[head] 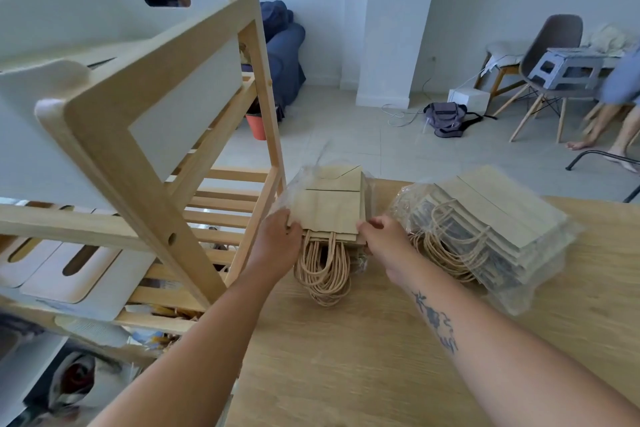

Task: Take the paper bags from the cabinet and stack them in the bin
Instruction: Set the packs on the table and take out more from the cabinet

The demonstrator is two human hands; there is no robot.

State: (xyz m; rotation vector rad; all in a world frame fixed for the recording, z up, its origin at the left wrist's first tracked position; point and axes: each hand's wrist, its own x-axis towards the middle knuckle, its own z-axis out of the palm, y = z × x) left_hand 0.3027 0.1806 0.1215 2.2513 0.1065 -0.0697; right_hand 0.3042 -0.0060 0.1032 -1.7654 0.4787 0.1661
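**Wrapped bags held on the counter, none yet in a bin**

A bundle of paper bags [329,204], wrapped in a plastic sleeve [294,191], is held on the counter [381,357] just beside the cabinet [166,156]. Its left edge is gripped by the left hand [277,236] and its right edge is pinched by the right hand [384,239], the fingers of both curled onto it. A second bundle [495,218] lies apart to the right, untouched.

The sleeve looks slick and is open at the end where the twine handles [323,274] spill out, so bags could slip free if the bundle is tilted that way when lifted. The loose handles could also be caught on the cabinet's post or slats.

The white bin [104,17] on the top shelf is seen only in part, and nothing can be made out inside it. The contents of the lower bins [69,274] are hidden.
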